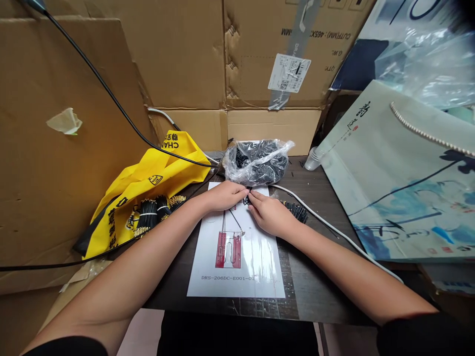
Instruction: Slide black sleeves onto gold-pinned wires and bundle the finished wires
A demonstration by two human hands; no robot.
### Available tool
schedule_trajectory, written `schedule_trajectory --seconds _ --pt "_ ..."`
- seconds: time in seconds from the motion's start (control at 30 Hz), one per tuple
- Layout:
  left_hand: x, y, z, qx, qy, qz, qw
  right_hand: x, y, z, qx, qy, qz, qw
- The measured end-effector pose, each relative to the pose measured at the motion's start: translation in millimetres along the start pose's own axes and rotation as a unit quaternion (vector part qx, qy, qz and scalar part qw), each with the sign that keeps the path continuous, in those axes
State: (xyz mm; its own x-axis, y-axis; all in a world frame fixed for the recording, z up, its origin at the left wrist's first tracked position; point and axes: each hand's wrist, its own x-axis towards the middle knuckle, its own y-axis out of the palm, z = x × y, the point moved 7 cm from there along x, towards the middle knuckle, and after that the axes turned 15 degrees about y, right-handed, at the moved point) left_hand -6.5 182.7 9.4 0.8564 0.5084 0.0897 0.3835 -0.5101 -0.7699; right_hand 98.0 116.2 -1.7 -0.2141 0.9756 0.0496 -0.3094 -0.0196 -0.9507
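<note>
My left hand point(225, 195) and my right hand point(271, 212) meet at the fingertips over the top of a printed sheet point(208, 284). Pinched between them is a small black part point(247, 198), mostly hidden by the fingers, so its kind does not show. A thin dark line, perhaps a wire, runs down over the sheet below my left hand. Just behind the fingers lies a clear plastic bag point(260, 160) full of black pieces. To the right of my right hand is a bundle of short black wires point(296, 211).
Black wire bundles with gold ends point(147, 212) rest on a yellow bag point(148, 173) at left. A white cable point(319, 217) crosses the table point(315, 287) at right. Cardboard point(185, 59) walls the back. A clear cup point(312, 159) and a paper bag point(401, 188) stand at right.
</note>
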Motion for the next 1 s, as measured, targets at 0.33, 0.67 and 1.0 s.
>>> schedule_trajectory --seconds 0.33,0.67,1.0 --pt "-25 -18.8 -5 -0.055 -0.042 -0.058 0.996 16 -18 -16 0.115 0.003 -0.015 0.993" --pt "-71 -31.0 -21 -0.302 -0.027 -0.324 0.896 31 -8 5 -0.045 0.027 -0.045 0.998" --pt "-72 -5.3 -13 -0.403 -0.034 -0.389 0.828 23 18 13 -0.091 0.003 -0.028 0.995"
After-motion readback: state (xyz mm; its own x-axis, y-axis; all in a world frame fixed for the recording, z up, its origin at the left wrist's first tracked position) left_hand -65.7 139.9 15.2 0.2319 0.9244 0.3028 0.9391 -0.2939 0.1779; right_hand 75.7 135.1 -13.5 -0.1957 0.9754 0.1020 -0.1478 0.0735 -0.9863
